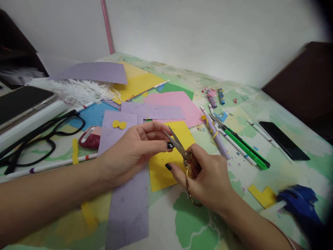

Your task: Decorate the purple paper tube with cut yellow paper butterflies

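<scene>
Gold-handled scissors [185,152] are in my right hand [212,177], with the thumb and fingers at the handle loops and the blades slightly apart. The blade tips point up and left to my left hand [140,146]. Its thumb and fingertips are pinched together right beside the tips; whatever they hold is too small or hidden to make out. Below both hands lies a yellow paper sheet [166,173]. Under my left wrist is a long purple paper strip [127,215], and a small yellow bow-shaped cutout [119,124] rests on its upper part.
Black glasses [49,139], a maroon case [90,138] and white string [78,91] lie left. Pink paper [169,100] sits behind. To the right are a rolled purple paper tube [217,137], a green cutter [244,147], a black phone-like slab [284,140] and a blue object [299,198].
</scene>
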A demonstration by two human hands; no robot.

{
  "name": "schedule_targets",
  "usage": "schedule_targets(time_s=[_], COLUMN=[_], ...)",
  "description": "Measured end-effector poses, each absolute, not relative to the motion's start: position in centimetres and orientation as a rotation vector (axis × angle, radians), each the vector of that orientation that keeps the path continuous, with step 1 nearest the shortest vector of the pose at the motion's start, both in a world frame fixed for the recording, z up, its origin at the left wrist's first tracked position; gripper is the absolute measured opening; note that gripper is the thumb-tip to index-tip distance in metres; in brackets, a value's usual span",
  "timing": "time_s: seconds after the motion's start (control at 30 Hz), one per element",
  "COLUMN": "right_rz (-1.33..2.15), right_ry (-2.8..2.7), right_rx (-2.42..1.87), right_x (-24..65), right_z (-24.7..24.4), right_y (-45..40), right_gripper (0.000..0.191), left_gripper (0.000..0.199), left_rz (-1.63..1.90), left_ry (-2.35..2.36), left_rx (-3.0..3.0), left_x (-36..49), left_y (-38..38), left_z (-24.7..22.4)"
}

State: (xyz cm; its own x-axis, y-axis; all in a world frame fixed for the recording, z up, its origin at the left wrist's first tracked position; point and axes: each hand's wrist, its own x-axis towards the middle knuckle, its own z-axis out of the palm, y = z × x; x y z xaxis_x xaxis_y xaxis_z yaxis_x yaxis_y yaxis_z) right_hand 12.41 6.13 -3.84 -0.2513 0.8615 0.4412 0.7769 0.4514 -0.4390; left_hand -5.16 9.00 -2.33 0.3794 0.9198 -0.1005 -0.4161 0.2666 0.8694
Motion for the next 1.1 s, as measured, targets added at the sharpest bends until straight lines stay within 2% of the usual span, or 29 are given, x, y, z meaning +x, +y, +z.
schedule_targets(time_s=[0.8,1.1], right_rz=[-0.006,-0.06], right_ry=[-2.058,-2.088], right_rx=[-1.33,-1.34], right_x=[12.14,12.37], right_z=[-4.0,-4.22], right_y=[6.2,6.23], right_gripper=[0.031,0.032], left_gripper=[0.018,0.016], left_rz=[1.061,1.078], left_ry=[0.759,0.837], left_rx=[0.951,1.15], left_x=[-5.0,-5.5], left_y=[9.14,9.34], left_z=[-2.42,-2.49])
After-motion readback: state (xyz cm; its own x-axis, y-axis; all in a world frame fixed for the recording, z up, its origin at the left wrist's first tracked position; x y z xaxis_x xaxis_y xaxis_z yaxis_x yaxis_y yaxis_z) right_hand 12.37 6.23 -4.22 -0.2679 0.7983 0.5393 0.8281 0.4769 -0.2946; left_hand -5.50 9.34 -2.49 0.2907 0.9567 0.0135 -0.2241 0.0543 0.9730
